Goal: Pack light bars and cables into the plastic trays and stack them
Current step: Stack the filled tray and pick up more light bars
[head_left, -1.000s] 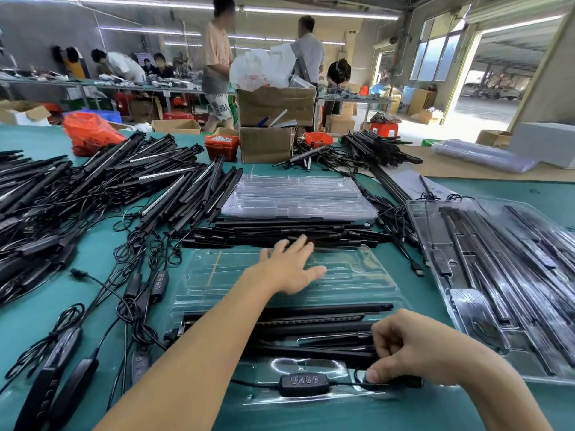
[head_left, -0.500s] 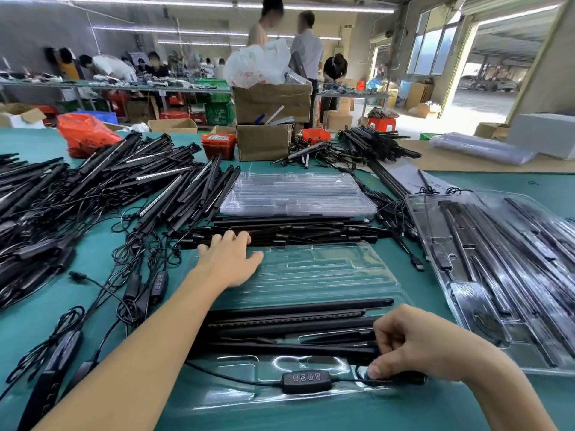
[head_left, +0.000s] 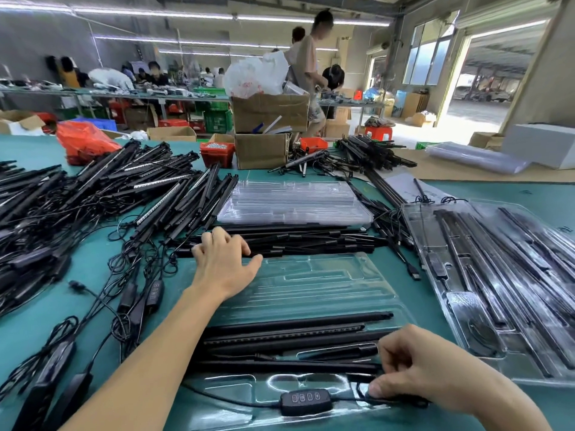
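Compared with a second back: left hand (head_left: 225,265) slid leftward along the far edge of the clear tray (head_left: 311,284), from near the tray's middle out to its far left corner. Now curled over the end of the row of loose black bars (head_left: 295,241) lying just past the tray, fingertips (head_left: 217,236) hooked onto the nearest bar, thumb spread out flat on the tray rim. Hard to say whether actually gripping a bar or only touching it. Right hand (head_left: 413,374) barely changed, same spot at the near right end of the tray, fingers bent tight, thumb and forefinger pinching the thin black cable (head_left: 348,399) right where it runs off from the controller (head_left: 306,399).

Materials-wise: tray thin, glossy, see-through plastic with long moulded grooves, far half bare. Four or five slim matte black bars (head_left: 295,334) seated in the grooves just beyond the right knuckles. Controller a rounded black pod with four small buttons, lying in the near pocket left of the right thumb. Stack of clear trays (head_left: 295,200) beyond the loose bars. Filled tray (head_left: 497,275) off to the right, shiny and reflective. Tangled pile of bars and wires (head_left: 93,197) left of the left hand, all on a green mat (head_left: 40,312).
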Motion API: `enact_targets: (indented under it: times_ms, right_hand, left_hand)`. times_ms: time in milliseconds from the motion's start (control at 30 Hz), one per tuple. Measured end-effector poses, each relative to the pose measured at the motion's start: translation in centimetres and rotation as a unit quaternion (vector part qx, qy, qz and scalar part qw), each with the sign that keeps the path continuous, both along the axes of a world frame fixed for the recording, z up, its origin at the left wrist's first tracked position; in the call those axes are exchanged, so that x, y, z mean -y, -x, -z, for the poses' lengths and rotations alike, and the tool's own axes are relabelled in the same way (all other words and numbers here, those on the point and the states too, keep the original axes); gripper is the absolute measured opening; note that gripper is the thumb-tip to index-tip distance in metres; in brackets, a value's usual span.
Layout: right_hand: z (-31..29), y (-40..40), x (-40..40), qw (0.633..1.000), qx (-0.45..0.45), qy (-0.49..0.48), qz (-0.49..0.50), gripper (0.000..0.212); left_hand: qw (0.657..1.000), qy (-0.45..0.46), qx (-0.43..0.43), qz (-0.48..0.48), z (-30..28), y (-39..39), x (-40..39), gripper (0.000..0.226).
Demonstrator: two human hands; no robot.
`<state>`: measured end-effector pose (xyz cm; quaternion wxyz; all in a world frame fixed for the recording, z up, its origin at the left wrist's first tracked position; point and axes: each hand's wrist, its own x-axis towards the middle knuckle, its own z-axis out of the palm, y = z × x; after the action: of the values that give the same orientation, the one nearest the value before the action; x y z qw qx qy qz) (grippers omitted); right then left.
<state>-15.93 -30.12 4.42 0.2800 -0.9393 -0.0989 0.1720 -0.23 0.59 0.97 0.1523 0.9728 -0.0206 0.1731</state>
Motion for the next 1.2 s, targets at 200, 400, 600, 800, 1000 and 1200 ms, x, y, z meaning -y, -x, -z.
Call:
enact_targets:
  times_ms: [200,400,600,800,1000,1200]
  right_hand:
    - [-0.2,0.0,0.1,1.000,0.008,-0.001,-0.012,0.046]
    - [-0.3,-0.1,0.2,1.000,-0.005,0.000,-0.010,0.046]
    - [-0.2,0.2,0.2,1.000,-0.001,0.003,0.002,0.049]
    - [0.2,0.2,0.3,1.000,0.011,0.004,0.005,0.048]
    - [0.7,-0.9,0.4,0.995,0.095,0.026,0.028,0.042]
    - [1.9,-1.1,0.6,0.984,0.170,0.036,0.044,0.039]
  left_hand:
    - [0.992,-0.051,-0.101,-0.053,-0.3,-0.4,0.5,0.047]
    - [0.990,-0.037,-0.121,-0.066,0.3,-0.4,0.3,0.059]
    - [0.993,-0.016,-0.090,-0.079,0.3,-0.4,0.1,0.053]
    - [0.995,0.062,0.058,-0.054,-0.9,-0.4,0.3,0.041]
    - [0.977,0.079,0.196,0.009,-4.8,0.4,0.9,0.042]
    - [0.973,0.080,0.209,0.062,-7.7,4.3,1.0,0.039]
